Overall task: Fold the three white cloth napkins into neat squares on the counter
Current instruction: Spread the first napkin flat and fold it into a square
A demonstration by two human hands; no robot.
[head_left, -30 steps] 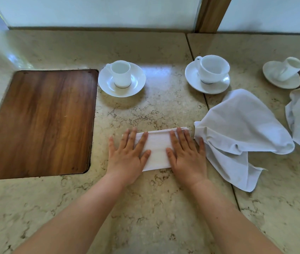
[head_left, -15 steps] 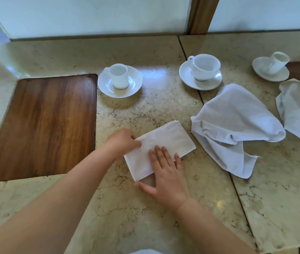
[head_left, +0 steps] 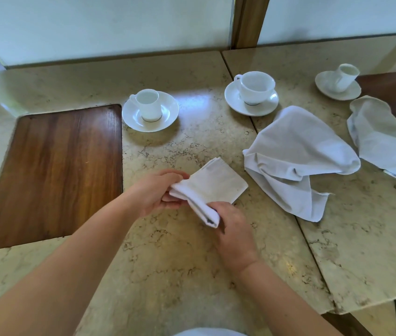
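Napkins are what I am folding, and one folded napkin point(head_left: 212, 184) is in both my hands now. My left hand point(head_left: 157, 191) pinches its left corner between thumb and fingers. My right hand point(head_left: 232, 235) is closed on the near end, where the cloth curls over and lifts up. The far part of this napkin lies flat on the counter point(head_left: 167, 270), with its far corner pointing away from me.

Just to the right is a second napkin point(head_left: 296, 156). It is loose and rumpled, not folded, and it lies across the seam where two counter pieces meet. A third napkin point(head_left: 383, 139) is farther right, also crumpled, near the edge of my view.

Behind the napkins stand three white cups on saucers. The left cup point(head_left: 147, 105) is small and straight. The middle cup point(head_left: 255, 87) is wider and round. The far right cup point(head_left: 344, 77) looks tilted on its saucer.

A big brown wooden board point(head_left: 54, 170) is set into the counter on my left, well apart from the cloth.
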